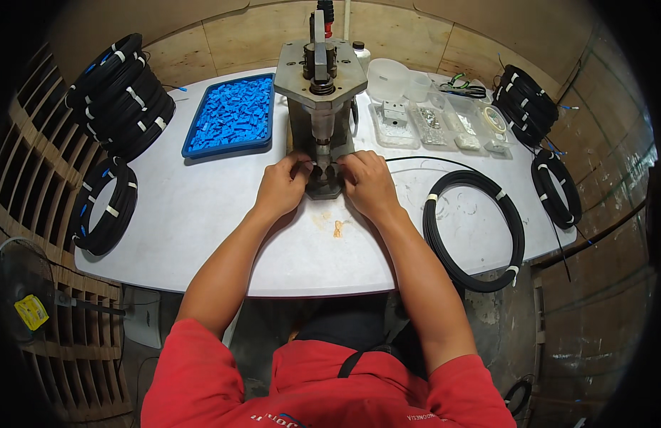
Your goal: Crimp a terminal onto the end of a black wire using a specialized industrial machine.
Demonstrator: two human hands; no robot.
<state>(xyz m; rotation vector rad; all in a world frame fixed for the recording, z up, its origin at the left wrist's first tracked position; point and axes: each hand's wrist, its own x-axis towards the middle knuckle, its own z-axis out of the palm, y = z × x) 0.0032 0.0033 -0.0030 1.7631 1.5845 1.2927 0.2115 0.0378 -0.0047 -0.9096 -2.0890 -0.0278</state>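
Note:
A metal hand press [320, 107] stands at the middle of the table, its ram coming down over a small base. My left hand [282, 187] is at the left side of the ram, thumb and fingers pinched at the die; whatever lies between them is too small to make out. On the right side, my right hand [369, 184] is closed around the end of a black cable [426, 158]. That cable runs right to a black coil [516, 214] bound with white ties, which overhangs the table's front edge. The cable's tip is hidden by my fingers and the press.
Left of the press is a blue tray [187, 151] full of small blue parts. Stacked black cable coils [123, 107] stand far left, others [526, 107] far right. Clear plastic containers [387, 78] with small parts sit behind to the right. An orange scrap [337, 229] lies in front.

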